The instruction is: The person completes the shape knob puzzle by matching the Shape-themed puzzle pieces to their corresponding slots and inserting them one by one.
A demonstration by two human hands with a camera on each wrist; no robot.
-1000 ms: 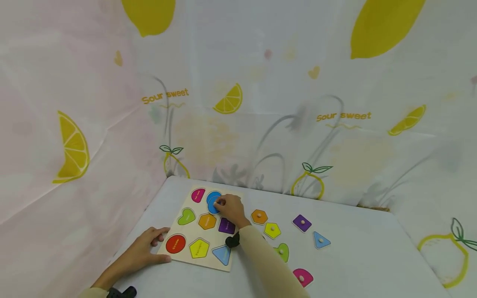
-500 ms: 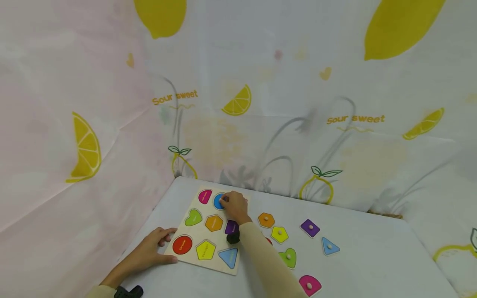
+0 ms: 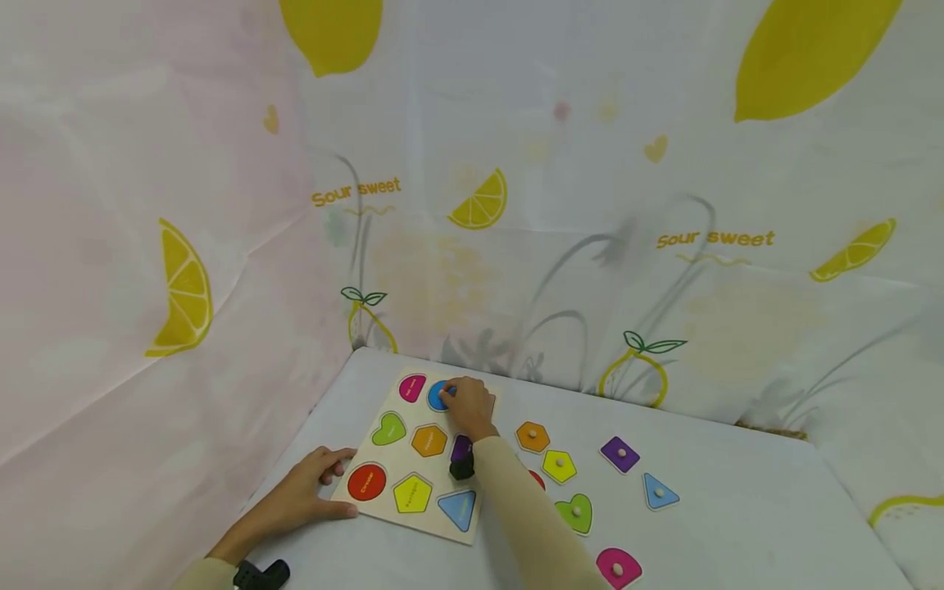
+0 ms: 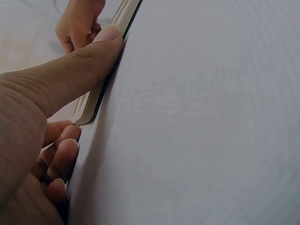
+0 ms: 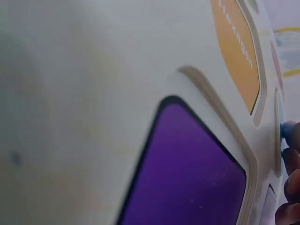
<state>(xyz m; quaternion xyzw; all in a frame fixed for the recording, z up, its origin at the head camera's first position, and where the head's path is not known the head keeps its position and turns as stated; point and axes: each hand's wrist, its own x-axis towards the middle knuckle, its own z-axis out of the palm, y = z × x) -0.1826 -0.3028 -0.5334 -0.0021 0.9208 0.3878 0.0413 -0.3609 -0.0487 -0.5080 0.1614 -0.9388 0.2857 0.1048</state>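
My right hand (image 3: 470,407) pinches the blue circle piece (image 3: 438,396) into the wooden shape-puzzle board (image 3: 383,506); my left hand (image 3: 304,495), fingers spread, steadies it; seven pieces remain on the desk (image 3: 737,508).

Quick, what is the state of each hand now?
Left hand: open, thumb pressed along the edge of the puzzle board.
Right hand: grip closed on the blue round piece.
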